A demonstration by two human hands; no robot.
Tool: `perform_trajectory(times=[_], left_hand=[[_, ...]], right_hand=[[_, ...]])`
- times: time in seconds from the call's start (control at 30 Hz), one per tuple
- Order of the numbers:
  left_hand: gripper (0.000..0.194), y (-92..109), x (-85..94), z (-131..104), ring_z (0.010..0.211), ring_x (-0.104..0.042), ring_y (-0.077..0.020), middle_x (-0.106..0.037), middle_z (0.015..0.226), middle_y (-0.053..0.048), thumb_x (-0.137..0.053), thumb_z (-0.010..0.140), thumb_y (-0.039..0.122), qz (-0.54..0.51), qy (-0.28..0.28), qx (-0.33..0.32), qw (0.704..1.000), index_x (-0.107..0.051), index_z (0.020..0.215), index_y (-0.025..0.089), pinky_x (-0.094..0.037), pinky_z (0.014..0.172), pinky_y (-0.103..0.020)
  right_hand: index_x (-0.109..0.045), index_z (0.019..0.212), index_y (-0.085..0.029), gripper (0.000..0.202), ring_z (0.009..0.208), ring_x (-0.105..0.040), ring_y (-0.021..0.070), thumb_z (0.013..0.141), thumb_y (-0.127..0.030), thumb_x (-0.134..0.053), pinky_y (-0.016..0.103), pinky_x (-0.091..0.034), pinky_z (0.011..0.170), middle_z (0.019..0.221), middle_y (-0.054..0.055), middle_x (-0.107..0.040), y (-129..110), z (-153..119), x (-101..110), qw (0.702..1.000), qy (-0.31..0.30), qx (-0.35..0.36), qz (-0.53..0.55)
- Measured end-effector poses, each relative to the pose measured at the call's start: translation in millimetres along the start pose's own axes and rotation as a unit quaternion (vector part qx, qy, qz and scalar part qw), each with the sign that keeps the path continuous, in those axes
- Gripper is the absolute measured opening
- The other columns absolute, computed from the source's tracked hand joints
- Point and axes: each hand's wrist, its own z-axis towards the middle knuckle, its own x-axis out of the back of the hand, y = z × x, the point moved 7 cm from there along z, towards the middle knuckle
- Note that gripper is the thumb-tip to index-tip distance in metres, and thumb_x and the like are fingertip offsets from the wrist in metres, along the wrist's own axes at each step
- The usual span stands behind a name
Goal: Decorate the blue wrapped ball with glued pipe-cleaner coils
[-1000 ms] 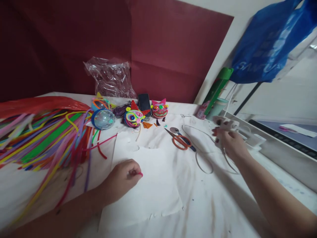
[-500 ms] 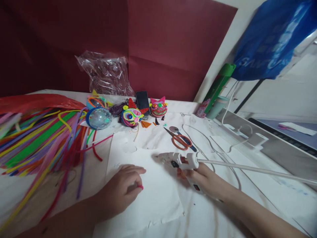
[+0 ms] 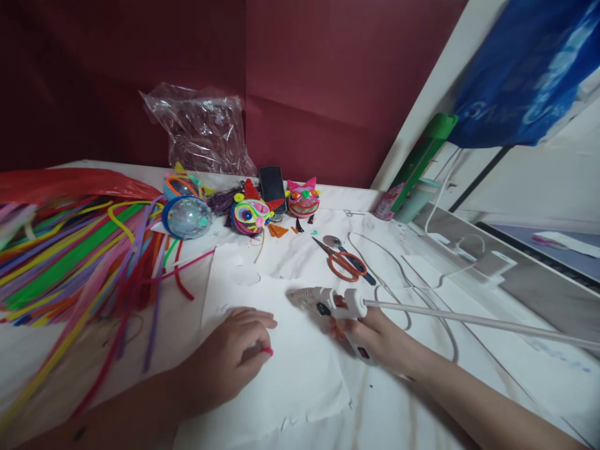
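- Left hand (image 3: 234,353): grip closed on a small pink piece (image 3: 267,352) over the white paper (image 3: 281,394).
- Right hand (image 3: 375,331): grip wrapped around the glue gun (image 3: 340,305), nozzle over the paper.
- Blue-rimmed clear dome (image 3: 188,217): small specks; whether inside, cannot tell.
- Mint cup (image 3: 417,200): contents unclear.
- Blue bag (image 3: 515,81): white lettering, partly hidden, unreadable.
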Motion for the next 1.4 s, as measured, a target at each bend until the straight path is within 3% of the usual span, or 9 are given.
perform_trajectory(times=[0.53,1.4], left_hand=[[0.011,6.3,2.9,0.9,0.104,-0.057,-0.0173,-0.067,0.098,-0.004,-0.052,0.075,0.010,0.003,0.004,-0.024,1.000,-0.054,0.072,0.020,-0.042,0.088,-0.033],[0.010,2.1,0.8,0.1,0.105,-0.056,-0.0175,-0.067,0.098,-0.004,-0.053,0.075,0.011,0.000,0.004,-0.017,1.000,-0.056,0.072,0.020,-0.042,0.089,-0.034]], right_hand=[[-0.054,0.078,-0.017,0.036,0.068,-0.048,0.0162,0.091,-0.040,-0.030,0.028,-0.038,0.062,0.078,0.004,-0.057,-6.7,-1.0,-1.5,0.997,-0.001,0.010,-0.075],[-0.054,0.078,-0.017,0.034,0.060,-0.044,0.0138,0.091,-0.038,-0.031,0.026,-0.037,0.057,0.067,0.001,-0.051,-4.9,-1.1,-3.4,0.997,-0.007,-0.021,-0.075]])
